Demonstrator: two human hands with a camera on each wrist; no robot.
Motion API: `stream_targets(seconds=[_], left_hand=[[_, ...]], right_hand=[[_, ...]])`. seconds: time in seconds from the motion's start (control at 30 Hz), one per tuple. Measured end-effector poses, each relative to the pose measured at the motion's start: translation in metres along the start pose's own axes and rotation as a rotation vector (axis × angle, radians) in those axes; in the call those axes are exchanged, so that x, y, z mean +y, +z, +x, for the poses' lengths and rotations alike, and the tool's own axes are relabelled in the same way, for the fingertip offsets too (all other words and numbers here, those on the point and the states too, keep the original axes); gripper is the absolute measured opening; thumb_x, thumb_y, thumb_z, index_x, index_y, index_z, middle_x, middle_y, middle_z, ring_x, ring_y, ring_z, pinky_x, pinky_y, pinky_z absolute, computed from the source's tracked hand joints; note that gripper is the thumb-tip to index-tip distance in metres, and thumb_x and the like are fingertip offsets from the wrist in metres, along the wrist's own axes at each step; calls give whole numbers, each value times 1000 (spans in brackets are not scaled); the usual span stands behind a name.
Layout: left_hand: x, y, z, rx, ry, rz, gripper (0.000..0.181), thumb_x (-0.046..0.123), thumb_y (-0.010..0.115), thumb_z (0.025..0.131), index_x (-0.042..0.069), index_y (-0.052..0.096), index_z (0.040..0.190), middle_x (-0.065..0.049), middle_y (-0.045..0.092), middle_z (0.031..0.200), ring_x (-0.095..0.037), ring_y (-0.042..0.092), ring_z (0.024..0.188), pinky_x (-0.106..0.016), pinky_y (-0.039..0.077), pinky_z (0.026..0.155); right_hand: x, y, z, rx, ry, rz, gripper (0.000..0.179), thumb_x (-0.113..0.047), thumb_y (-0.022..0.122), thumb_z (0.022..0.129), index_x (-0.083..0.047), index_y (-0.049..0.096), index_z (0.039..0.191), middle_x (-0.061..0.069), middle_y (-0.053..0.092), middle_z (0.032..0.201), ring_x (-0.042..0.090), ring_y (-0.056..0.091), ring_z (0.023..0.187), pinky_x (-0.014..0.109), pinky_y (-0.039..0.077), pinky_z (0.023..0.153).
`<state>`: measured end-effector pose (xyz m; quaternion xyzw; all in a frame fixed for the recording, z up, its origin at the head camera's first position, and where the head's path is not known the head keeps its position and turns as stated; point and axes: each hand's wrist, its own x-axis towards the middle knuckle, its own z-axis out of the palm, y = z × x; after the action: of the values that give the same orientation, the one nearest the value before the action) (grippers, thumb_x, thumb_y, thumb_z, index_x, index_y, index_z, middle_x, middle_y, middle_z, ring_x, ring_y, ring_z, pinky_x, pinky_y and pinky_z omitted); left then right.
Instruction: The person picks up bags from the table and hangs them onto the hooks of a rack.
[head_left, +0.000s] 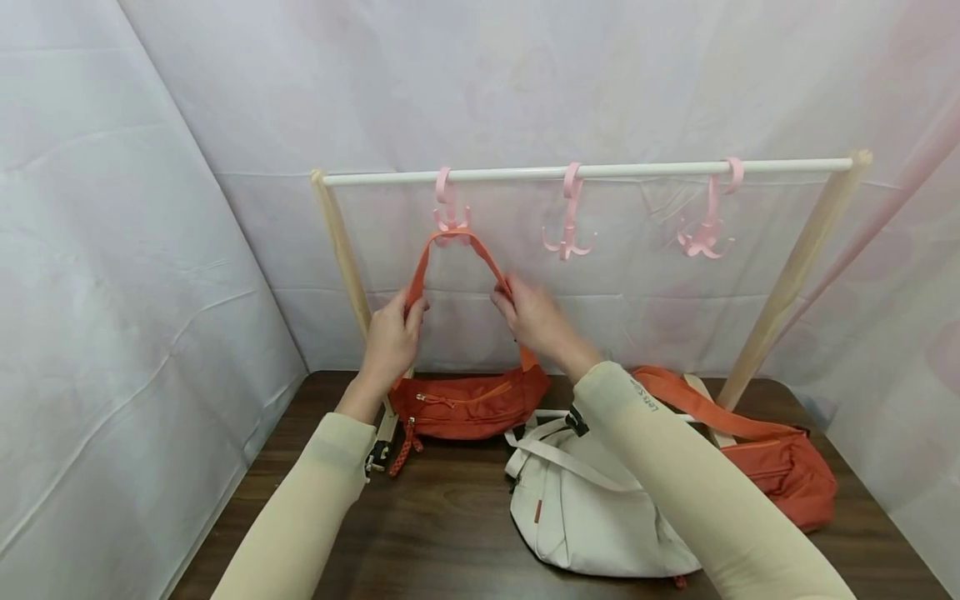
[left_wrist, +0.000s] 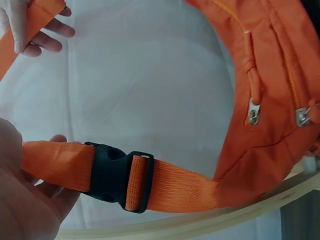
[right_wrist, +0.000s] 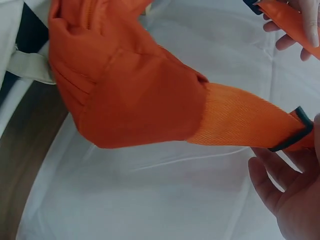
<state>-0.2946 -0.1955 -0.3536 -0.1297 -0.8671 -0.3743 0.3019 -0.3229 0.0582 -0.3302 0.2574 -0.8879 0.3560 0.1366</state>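
An orange-red waist bag (head_left: 472, 410) hangs low near the tabletop, its orange strap (head_left: 420, 275) raised in an arch. My left hand (head_left: 392, 337) holds the left side of that strap, close to the black buckle (left_wrist: 107, 172) in the left wrist view. On the other side, my right hand (head_left: 534, 317) grips the strap, near a black slider (right_wrist: 296, 134) in the right wrist view. The top of the arch overlaps the lower prongs of the leftmost pink hook hanger (head_left: 448, 200); whether it sits on a prong I cannot tell.
A white rail (head_left: 637, 171) on wooden posts carries two more pink hook hangers (head_left: 567, 221), (head_left: 705, 225). A cream bag (head_left: 592, 517) lies on the dark wooden table (head_left: 420, 533) under my right forearm. Another orange-red bag (head_left: 787, 475) lies at the right.
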Motion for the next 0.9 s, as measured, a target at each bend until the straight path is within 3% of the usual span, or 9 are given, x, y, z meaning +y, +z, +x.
stream_targets(seconds=[0.13, 0.23, 0.37, 0.47, 0.53, 0.7, 0.9], left_hand=[[-3, 0, -6, 19, -2, -15, 24, 19, 63, 110, 3, 64, 128, -13, 61, 84, -28, 55, 68, -42, 43, 61], [-6, 0, -11, 21, -14, -35, 40, 21, 63, 110, 4, 58, 145, -16, 67, 104, -30, 61, 83, -47, 50, 71], [-8, 0, -18, 30, -8, -49, 51, 21, 65, 108, 5, 50, 155, -19, 66, 128, -33, 65, 104, -54, 54, 86], [-9, 2, -21, 48, 6, -47, 54, 20, 68, 107, 6, 49, 156, -18, 65, 133, -33, 65, 112, -55, 53, 92], [-10, 3, -22, 60, 17, -53, 55, 19, 68, 107, 6, 48, 156, -19, 64, 135, -34, 65, 116, -55, 53, 94], [-10, 1, -28, 70, 31, -85, 60, 20, 68, 107, 3, 43, 159, -20, 58, 141, -36, 61, 125, -55, 51, 101], [-10, -1, -37, 78, 56, -67, 64, 23, 68, 107, 5, 40, 161, -19, 54, 147, -37, 54, 134, -58, 47, 106]], right_hand=[[3, 3, -6, -26, 25, 25, 35, -35, 62, 110, -6, 58, 129, 7, 68, 104, 23, 64, 78, 38, 54, 67], [4, 5, -10, -39, 36, 48, 47, -40, 65, 107, -3, 57, 135, 8, 70, 113, 24, 69, 90, 41, 57, 76], [6, 5, -16, -65, 48, 63, 52, -50, 68, 103, -6, 54, 126, 8, 64, 96, 23, 64, 80, 40, 53, 71], [9, 5, -21, -78, 53, 65, 56, -58, 69, 100, -10, 51, 123, 7, 58, 86, 23, 57, 72, 40, 48, 69], [11, 6, -23, -77, 49, 67, 63, -61, 70, 98, -11, 49, 129, 6, 58, 88, 23, 58, 77, 40, 48, 72], [14, 7, -29, -74, 48, 105, 81, -62, 74, 95, -10, 44, 149, 5, 63, 102, 23, 63, 93, 43, 51, 84], [17, 6, -37, -64, 70, 122, 99, -59, 76, 94, -12, 28, 166, 7, 59, 143, 22, 62, 121, 47, 51, 102]])
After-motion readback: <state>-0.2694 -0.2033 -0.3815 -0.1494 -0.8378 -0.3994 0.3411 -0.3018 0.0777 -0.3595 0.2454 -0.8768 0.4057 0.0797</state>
